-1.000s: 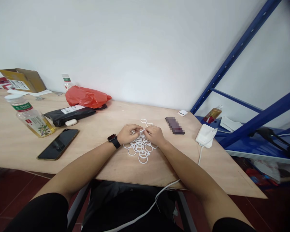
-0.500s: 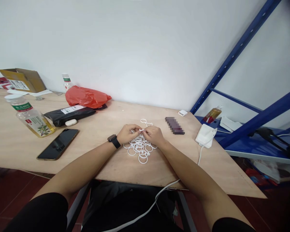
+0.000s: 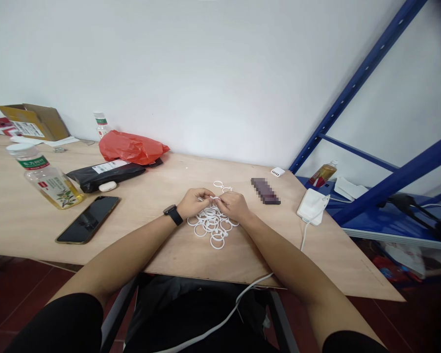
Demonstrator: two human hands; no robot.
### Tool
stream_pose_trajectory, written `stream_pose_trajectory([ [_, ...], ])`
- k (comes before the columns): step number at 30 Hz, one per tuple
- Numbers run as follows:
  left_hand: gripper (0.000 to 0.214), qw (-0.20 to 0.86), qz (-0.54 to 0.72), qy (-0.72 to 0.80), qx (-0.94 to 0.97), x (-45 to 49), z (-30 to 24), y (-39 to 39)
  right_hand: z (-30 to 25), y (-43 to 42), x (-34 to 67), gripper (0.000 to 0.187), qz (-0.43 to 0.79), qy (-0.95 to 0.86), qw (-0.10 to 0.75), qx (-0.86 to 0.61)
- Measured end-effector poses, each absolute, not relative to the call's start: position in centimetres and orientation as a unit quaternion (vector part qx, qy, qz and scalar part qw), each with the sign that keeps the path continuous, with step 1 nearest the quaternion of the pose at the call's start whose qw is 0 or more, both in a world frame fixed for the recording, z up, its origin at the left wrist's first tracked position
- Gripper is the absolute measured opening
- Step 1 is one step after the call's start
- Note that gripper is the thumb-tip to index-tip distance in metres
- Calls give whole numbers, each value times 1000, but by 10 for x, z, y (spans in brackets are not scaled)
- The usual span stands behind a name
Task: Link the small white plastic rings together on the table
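White plastic rings [image 3: 217,240] lie in a loose pile on the wooden table, below and between my hands. My left hand [image 3: 195,203], with a black watch [image 3: 173,214] on the wrist, is closed with thumb and fingers pinching a white ring [image 3: 215,198]. From the other side my right hand [image 3: 235,206] pinches the same ring, and the fingertips of both hands nearly meet over the pile. Fingers hide most of the held ring. Just beyond the hands, a couple of linked white rings [image 3: 218,184] rest on the table.
Left on the table [image 3: 169,260] are a phone [image 3: 88,219], a drink bottle [image 3: 46,179], an earbud case [image 3: 108,186], a black package [image 3: 106,175] and a red bag [image 3: 130,147]. On the right are a pixelated dark object [image 3: 265,191], a white charger [image 3: 312,206] with cable and a blue rack [image 3: 356,83].
Both hands stay over the pile and keep their pinch on the ring. Only the fingertips and the held ring have shifted very slightly.
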State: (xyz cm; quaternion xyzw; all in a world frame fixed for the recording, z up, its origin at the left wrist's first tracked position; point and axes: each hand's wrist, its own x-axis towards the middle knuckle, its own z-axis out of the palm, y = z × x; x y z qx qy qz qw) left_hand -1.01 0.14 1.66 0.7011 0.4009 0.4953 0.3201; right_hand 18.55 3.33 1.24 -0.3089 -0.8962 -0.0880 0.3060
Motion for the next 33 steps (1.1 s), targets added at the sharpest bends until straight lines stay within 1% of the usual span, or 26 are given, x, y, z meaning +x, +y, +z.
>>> stream_pose_trajectory([
  [5, 16, 305, 497, 412, 700, -10, 15, 3, 13, 33, 185, 41, -94, -906, 309, -274],
  [9, 17, 298, 495, 420, 700, -11, 15, 5, 12, 32, 184, 42, -94, -919, 302, -235],
  [17, 16, 270, 487, 421, 716, -13, 14, 6, 10, 29, 180, 45, -67, -922, 300, -234],
  [20, 25, 254, 481, 425, 723, -14, 12, 8, 10, 29, 181, 42, -32, -914, 302, -270],
  [24, 39, 146, 469, 419, 763, -18, 8, 14, 10, 39, 188, 35, -1, -861, 341, -377],
  [26, 34, 105, 428, 424, 791, -21, 5, 17, 9, 47, 195, 29, -2, -827, 352, -439],
  [28, 25, 89, 373, 440, 812, -23, 2, 19, 7, 56, 201, 23, 7, -802, 336, -495],
  [31, 17, 85, 303, 472, 823, -23, 0, 18, 4, 65, 209, 41, 41, -788, 282, -546],
  [32, 16, 87, 285, 477, 827, -23, 0, 17, 3, 66, 210, 43, 49, -786, 273, -553],
  [33, 16, 90, 270, 478, 831, -22, 1, 16, 2, 67, 210, 41, 54, -785, 270, -555],
])
